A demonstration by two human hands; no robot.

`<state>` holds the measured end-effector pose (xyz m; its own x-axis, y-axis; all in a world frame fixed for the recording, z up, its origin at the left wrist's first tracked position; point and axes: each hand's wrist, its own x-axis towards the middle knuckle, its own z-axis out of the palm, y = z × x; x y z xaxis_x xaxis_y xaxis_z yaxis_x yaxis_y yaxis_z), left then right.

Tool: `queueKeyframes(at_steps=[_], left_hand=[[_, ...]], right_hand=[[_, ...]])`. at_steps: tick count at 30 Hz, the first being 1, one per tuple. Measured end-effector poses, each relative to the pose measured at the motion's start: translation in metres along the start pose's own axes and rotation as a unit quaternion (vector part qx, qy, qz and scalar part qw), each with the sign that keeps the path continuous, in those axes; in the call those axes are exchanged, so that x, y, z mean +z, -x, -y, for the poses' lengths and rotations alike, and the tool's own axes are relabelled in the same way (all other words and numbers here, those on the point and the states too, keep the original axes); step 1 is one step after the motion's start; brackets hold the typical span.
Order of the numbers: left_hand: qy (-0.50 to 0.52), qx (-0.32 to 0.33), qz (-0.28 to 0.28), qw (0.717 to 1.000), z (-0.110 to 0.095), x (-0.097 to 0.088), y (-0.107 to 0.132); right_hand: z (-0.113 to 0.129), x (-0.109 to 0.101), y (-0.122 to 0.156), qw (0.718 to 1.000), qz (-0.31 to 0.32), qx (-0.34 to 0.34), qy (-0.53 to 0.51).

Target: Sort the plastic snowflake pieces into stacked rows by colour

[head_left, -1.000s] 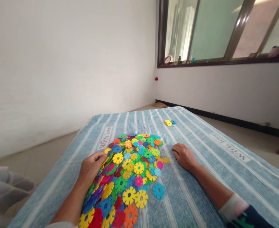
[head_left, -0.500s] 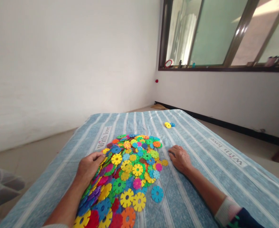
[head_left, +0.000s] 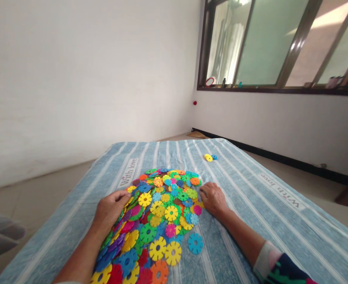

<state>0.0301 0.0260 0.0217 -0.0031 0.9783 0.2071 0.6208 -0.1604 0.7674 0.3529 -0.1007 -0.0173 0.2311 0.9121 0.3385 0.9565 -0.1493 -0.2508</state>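
Observation:
A heap of flat, toothed plastic discs [head_left: 158, 213] in many colours lies on a blue striped cloth [head_left: 251, 205]. My left hand [head_left: 110, 209] rests palm down on the heap's left edge, its fingers curled over some discs. My right hand [head_left: 212, 198] lies on the cloth at the heap's right edge, fingers bent and touching the outer discs near a pink disc [head_left: 197, 209]. One blue disc [head_left: 195, 243] sits a little apart at the near right of the heap.
A yellow disc [head_left: 208, 157] and a small blue disc [head_left: 214, 157] lie alone farther back on the cloth. White walls stand behind, and a window with a dark frame [head_left: 280, 90] is at the upper right. Bare floor [head_left: 37, 189] surrounds the cloth.
My right hand has slid left across the cloth until it touches the right edge of the heap. My left hand has stayed on the left side. The view has tilted slightly.

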Motion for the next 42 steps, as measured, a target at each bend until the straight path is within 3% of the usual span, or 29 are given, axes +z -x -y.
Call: queueKeyframes(at_steps=[19,42], left_hand=[[0.017,0.014,-0.002,1.0,0.001,0.001,0.002],[0.01,-0.003,0.007,1.0,-0.002,0.004,0.006]], right_hand=[[0.026,0.002,0.016,1.0,0.003,-0.016,-0.011],[0.017,0.001,0.021,0.998,0.009,-0.056,-0.032]])
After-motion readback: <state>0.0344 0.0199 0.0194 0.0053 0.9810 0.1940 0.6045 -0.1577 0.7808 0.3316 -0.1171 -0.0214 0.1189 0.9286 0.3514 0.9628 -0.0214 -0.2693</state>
